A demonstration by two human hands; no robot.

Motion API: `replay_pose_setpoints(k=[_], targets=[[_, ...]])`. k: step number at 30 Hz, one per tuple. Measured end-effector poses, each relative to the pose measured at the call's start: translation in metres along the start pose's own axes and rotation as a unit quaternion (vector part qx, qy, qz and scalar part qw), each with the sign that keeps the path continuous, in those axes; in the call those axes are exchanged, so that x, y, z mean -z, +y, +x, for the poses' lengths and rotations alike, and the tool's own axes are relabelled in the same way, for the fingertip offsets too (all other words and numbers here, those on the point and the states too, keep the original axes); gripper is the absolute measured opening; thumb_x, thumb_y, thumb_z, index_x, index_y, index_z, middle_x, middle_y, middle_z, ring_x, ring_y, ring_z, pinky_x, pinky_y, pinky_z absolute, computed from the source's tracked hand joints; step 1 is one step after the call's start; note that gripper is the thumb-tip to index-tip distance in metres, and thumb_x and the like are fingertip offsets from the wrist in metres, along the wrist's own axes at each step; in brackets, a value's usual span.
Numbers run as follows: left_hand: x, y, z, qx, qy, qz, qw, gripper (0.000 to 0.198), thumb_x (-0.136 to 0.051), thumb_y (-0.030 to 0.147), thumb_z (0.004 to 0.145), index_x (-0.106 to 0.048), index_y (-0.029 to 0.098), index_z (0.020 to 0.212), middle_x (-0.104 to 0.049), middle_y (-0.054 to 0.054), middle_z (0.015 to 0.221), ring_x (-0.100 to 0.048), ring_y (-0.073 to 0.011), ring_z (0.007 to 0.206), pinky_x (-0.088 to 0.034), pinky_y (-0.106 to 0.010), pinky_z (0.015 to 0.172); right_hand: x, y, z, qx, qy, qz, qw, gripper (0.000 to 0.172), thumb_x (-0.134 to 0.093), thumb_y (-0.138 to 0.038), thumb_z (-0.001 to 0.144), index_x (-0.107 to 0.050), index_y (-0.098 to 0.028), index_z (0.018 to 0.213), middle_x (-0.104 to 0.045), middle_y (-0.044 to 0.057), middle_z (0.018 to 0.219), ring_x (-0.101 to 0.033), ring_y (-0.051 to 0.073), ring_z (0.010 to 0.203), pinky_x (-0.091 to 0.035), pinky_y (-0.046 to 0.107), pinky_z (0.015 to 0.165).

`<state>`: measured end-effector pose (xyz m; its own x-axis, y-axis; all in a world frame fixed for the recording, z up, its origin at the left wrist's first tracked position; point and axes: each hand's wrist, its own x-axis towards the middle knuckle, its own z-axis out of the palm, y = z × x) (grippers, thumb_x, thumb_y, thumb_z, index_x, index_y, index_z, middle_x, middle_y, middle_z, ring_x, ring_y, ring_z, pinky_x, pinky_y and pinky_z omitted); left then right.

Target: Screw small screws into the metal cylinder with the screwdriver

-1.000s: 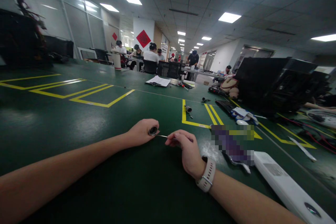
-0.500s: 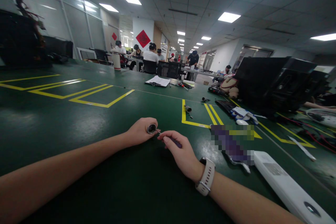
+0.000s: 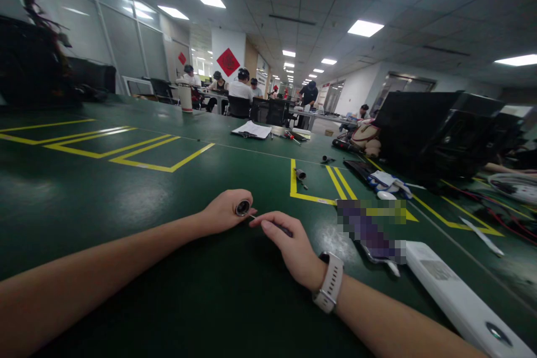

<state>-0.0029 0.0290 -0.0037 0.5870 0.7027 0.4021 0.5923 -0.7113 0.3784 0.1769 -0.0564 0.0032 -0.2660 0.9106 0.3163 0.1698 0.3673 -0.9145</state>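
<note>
My left hand (image 3: 224, 211) rests on the green table (image 3: 126, 201) with its fingers curled round a small round metal part (image 3: 242, 208) whose open end faces me. My right hand (image 3: 289, 246), with a white watch on the wrist, pinches a thin dark-handled tool (image 3: 274, 226). The tool's slim metal tip reaches to the lower edge of the metal part. Both forearms lie on the table.
A long white device (image 3: 461, 302) lies at the right front, beside a blurred patch. Gloves (image 3: 388, 182), cables and black equipment (image 3: 436, 128) crowd the right. Small metal parts (image 3: 301, 174) lie by yellow tape lines. Papers (image 3: 253, 130) and several seated people are farther back.
My right hand has moved left toward the metal part, and the gap between the hands has shrunk. The tool's tip now sits at the part. My left hand has barely moved.
</note>
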Motion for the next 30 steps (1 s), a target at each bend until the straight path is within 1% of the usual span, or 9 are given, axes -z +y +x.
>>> replay_pose_setpoints(k=[5,10,13,16,19,21,23,26,30], targets=[[-0.002,-0.003,0.000,-0.010,-0.008,0.010,1.000,0.020,-0.052,0.031,0.078,-0.048,0.017,0.064,-0.049,0.003,0.061,-0.047,-0.0108,0.054,-0.035,-0.022,0.051,-0.001,-0.001,-0.002,0.031,0.041,-0.052,0.997,0.018,-0.050,-0.022,0.084,-0.067,-0.020,0.090,-0.064,0.003,0.088,-0.058,0.017,0.087,-0.042,0.032,0.079],[-0.002,-0.002,-0.001,-0.011,0.010,0.014,1.000,0.019,-0.052,0.030,0.078,-0.047,0.017,0.064,-0.049,0.003,0.061,-0.047,-0.0108,0.055,-0.035,-0.022,0.051,-0.002,-0.001,-0.002,0.004,0.027,-0.043,0.999,0.018,-0.051,-0.023,0.084,-0.068,-0.019,0.085,-0.065,0.004,0.088,-0.058,0.018,0.088,-0.042,0.032,0.081],[-0.001,-0.001,-0.001,-0.014,0.026,-0.002,1.000,0.021,-0.052,0.031,0.078,-0.046,0.017,0.064,-0.048,0.003,0.062,-0.047,-0.0105,0.056,-0.036,-0.022,0.052,-0.001,0.002,0.000,-0.018,0.009,0.004,1.000,0.019,-0.050,-0.025,0.084,-0.069,-0.020,0.088,-0.066,0.004,0.091,-0.058,0.018,0.088,-0.042,0.032,0.080],[0.000,-0.001,-0.002,-0.011,0.041,-0.029,0.999,0.022,-0.053,0.032,0.077,-0.045,0.017,0.062,-0.047,0.004,0.061,-0.046,-0.0100,0.056,-0.036,-0.021,0.052,-0.001,0.005,0.003,-0.030,0.001,0.094,0.995,0.020,-0.051,-0.026,0.083,-0.069,-0.020,0.089,-0.067,0.005,0.092,-0.057,0.017,0.085,-0.043,0.031,0.074],[0.001,-0.001,-0.002,-0.022,0.047,-0.055,0.997,0.023,-0.053,0.033,0.076,-0.044,0.017,0.062,-0.045,0.005,0.059,-0.044,-0.0096,0.055,-0.035,-0.021,0.051,-0.001,0.008,0.005,-0.063,-0.004,0.201,0.978,0.021,-0.052,-0.027,0.081,-0.068,-0.018,0.089,-0.067,0.007,0.095,-0.057,0.018,0.085,-0.043,0.030,0.069],[0.001,0.000,-0.002,-0.029,0.047,-0.063,0.997,0.023,-0.053,0.032,0.076,-0.044,0.017,0.062,-0.045,0.005,0.059,-0.044,-0.0097,0.055,-0.035,-0.021,0.051,-0.001,0.009,0.006,-0.081,-0.002,0.241,0.967,0.021,-0.053,-0.029,0.080,-0.068,-0.017,0.089,-0.067,0.008,0.096,-0.057,0.019,0.086,-0.043,0.030,0.069],[0.001,0.001,-0.002,-0.023,0.048,-0.049,0.997,0.022,-0.052,0.032,0.076,-0.044,0.017,0.062,-0.045,0.004,0.060,-0.045,-0.0102,0.055,-0.035,-0.021,0.051,-0.002,0.010,0.005,-0.077,0.010,0.241,0.967,0.021,-0.053,-0.029,0.080,-0.068,-0.016,0.087,-0.068,0.008,0.094,-0.057,0.018,0.084,-0.043,0.030,0.069],[0.002,0.003,-0.001,-0.010,0.047,0.003,0.999,0.020,-0.050,0.030,0.078,-0.045,0.017,0.063,-0.047,0.003,0.061,-0.045,-0.0114,0.057,-0.035,-0.022,0.052,-0.003,0.013,0.004,-0.058,0.030,0.194,0.979,0.020,-0.053,-0.029,0.080,-0.068,-0.017,0.084,-0.068,0.007,0.090,-0.057,0.017,0.081,-0.042,0.030,0.068],[0.001,0.004,-0.001,-0.030,0.033,0.064,0.997,0.018,-0.048,0.026,0.080,-0.047,0.017,0.064,-0.048,0.002,0.063,-0.046,-0.0126,0.058,-0.035,-0.024,0.056,-0.004,0.013,0.004,-0.055,0.025,0.173,0.983,0.018,-0.054,-0.027,0.079,-0.068,-0.017,0.083,-0.068,0.006,0.088,-0.057,0.017,0.078,-0.041,0.029,0.065]])
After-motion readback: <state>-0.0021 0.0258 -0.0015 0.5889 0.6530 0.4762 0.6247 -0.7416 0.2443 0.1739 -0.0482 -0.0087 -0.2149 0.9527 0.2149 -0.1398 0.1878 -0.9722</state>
